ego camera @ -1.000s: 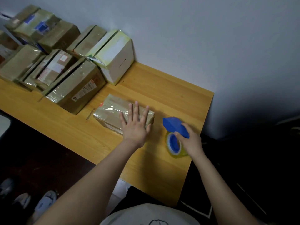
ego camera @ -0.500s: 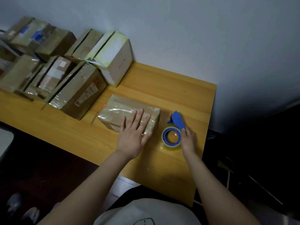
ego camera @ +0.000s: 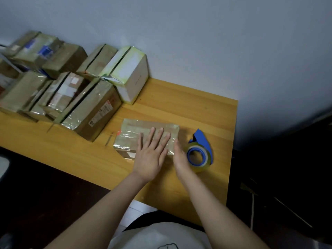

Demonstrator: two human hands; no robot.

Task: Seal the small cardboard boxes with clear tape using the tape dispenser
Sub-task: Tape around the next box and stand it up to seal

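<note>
**Far left.** A group of boxes (ego camera: 59, 90) stands packed together against the wall, most with a sheen of tape on top. They are judged to be finished or waiting stock, kept out of the working area. A white box (ego camera: 133, 76) closes the group on its right, at the far edge of the tabletop (ego camera: 197, 108).

**Centre.** The small box (ego camera: 133, 128) being worked lies flat on the tabletop, nearer than the group, and its top is glossy with clear tape. The left hand (ego camera: 152, 153) rests on that top. Its fingers (ego camera: 159, 133) are straight and spread and grip nothing. It is judged to be pressing the tape down and pinning the box against sliding.

**Just right of centre.** The right hand (ego camera: 181, 157) stands edge-on at the box's right end. Its fingers (ego camera: 177, 146) are straight and together and hold nothing. Contact with the end face cannot be confirmed; the posture suggests smoothing tape over that edge.

**Right.** The tape dispenser (ego camera: 201, 141), blue with a clear roll, lies on the tabletop just beside the right hand. Neither hand holds it, and it is within easy reach should a further strip be needed.
</note>
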